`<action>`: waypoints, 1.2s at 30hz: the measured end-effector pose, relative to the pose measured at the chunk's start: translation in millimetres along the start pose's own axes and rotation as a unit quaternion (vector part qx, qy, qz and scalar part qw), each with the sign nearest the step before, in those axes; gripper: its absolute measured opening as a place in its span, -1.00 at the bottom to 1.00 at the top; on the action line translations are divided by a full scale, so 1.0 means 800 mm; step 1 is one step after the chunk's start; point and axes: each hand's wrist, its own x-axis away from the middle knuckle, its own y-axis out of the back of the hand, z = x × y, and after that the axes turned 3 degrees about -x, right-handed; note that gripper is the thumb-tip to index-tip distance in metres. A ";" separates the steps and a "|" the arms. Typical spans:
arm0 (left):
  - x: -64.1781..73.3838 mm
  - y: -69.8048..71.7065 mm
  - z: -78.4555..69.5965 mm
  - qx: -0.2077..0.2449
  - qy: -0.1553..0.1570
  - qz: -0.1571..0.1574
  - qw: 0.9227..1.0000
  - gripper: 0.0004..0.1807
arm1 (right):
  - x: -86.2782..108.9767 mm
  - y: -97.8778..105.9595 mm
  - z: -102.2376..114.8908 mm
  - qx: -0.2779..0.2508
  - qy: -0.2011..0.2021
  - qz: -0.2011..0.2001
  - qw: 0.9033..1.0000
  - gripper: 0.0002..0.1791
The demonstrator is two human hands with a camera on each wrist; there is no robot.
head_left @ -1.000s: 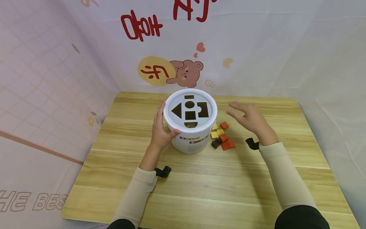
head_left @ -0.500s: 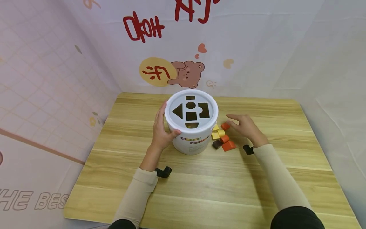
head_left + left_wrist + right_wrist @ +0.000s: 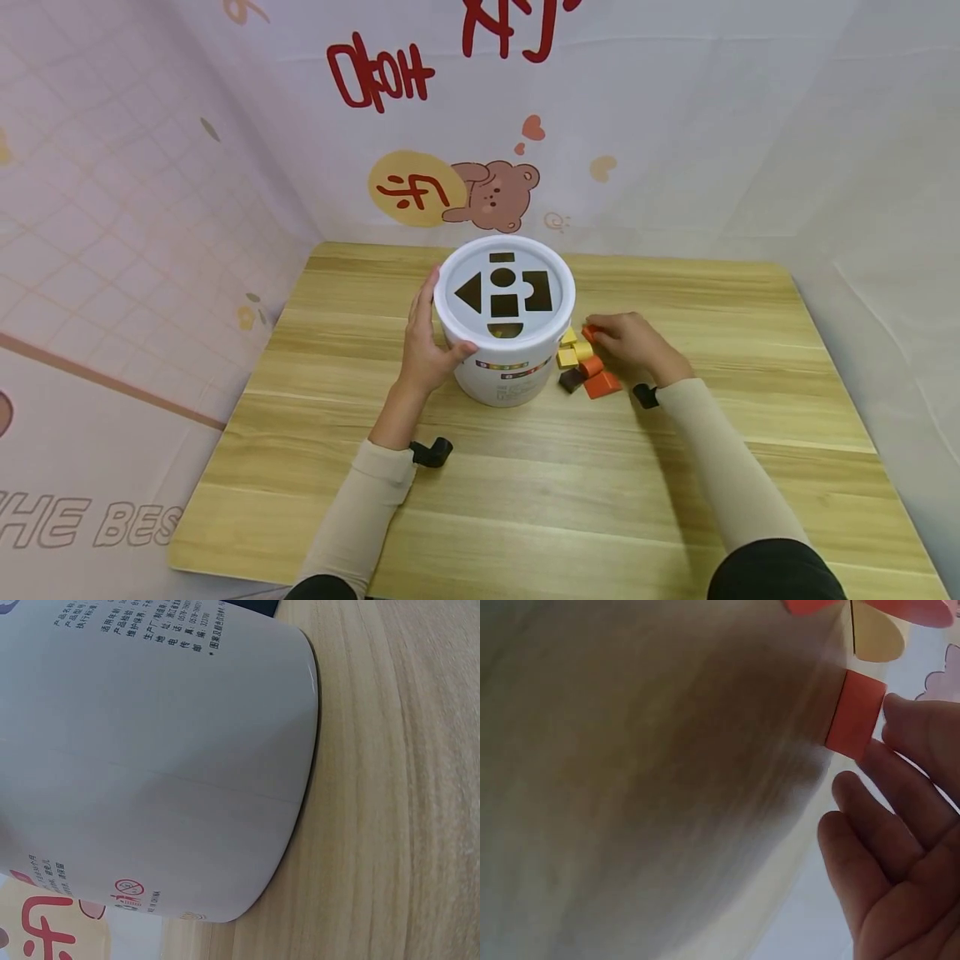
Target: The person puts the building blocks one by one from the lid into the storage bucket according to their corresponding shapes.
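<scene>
A white bucket stands upright on the table, its lid cut with shaped holes. My left hand holds it at the left, thumb over the near rim and fingers along the far side. In the left wrist view the printed bucket wall fills much of the picture and the hand is out of sight. Right of the bucket, my right hand pinches a small orange-red block between thumb and fingertips. The right wrist view shows that same block at the fingertips, with the other fingers loosely bent.
Close by the bucket lie yellow blocks, an orange block with a curved side, an orange-red block and a dark brown one. The wooden table ends at a printed cloth wall behind.
My right hand has come down and left from above the table to the orange-red block and now pinches it. The left hand keeps its hold on the bucket.
</scene>
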 end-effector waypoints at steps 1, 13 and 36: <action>0.000 0.000 0.000 -0.001 0.002 0.002 1.000 0.45 | -0.001 -0.001 -0.001 0.005 0.005 -0.001 1.000 -0.62; 0.001 -0.002 0.002 0.002 0.007 0.004 1.000 0.47 | 0.000 -0.001 0.002 0.017 -0.017 -0.004 1.000 -0.75; 0.001 -0.002 0.001 -0.003 0.002 0.002 1.000 0.51 | 0.014 0.011 0.009 -0.017 -0.020 -0.055 0.998 -0.72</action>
